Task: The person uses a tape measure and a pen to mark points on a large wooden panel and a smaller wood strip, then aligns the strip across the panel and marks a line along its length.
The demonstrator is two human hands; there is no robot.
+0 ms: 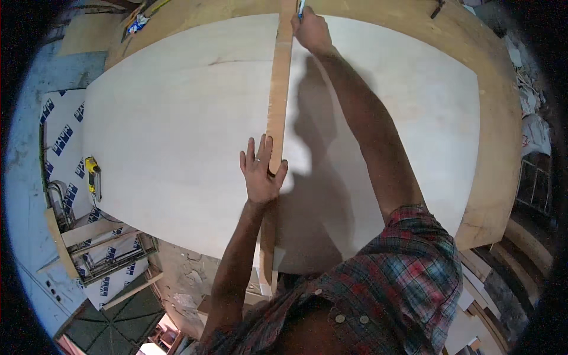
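A large pale plywood sheet [171,124] lies in front of me, with a long, narrow wooden strip [280,89] across it from near to far. My left hand [263,176] presses on the strip at about its middle, fingers spread and thumb on the right side. At the far end, my right hand [313,32] is closed around a slim blue-and-white pen [301,9] beside the strip's right edge. The pen's tip is hidden. Shadows of my arm and body fall on the sheet right of the strip.
A yellow-and-black utility knife [93,177] rests at the sheet's left edge. Beneath the sheet is a larger tan board [494,177]. Printed white sheeting [62,133] and a metal frame [115,266] are at left. Timber lengths [520,260] and a white bag [535,135] are at right.
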